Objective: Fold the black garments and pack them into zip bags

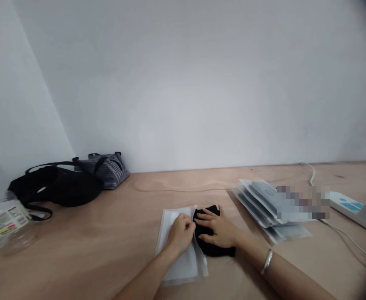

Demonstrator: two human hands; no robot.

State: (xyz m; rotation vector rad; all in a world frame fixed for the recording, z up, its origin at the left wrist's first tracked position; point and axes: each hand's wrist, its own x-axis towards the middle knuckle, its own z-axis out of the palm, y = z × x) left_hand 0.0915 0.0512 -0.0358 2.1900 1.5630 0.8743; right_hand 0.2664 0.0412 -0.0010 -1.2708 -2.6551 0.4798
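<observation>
Black cloth [214, 248] lies on the R edge of a clear plastic bag [183, 266]; can't tell if any of it is inside. My L hand [180, 234] is on the bag, fingers pinched together on its edge. My R hand [218, 229] presses flat on the cloth, fingers spread apart. Flat palm is the right call: stops bunching, while the pinch keeps the bag edge steady. Silver bangle [266, 261] on R wrist. Light wood table [76, 266] underneath. Just R: stack of flat packets [258, 204], part pixelated. Far R: power strip [348, 204], white cable [312, 177]. By white wall [183, 83]: black bag [56, 187], striped bag [108, 171], plastic bottle [1, 221] far L.
</observation>
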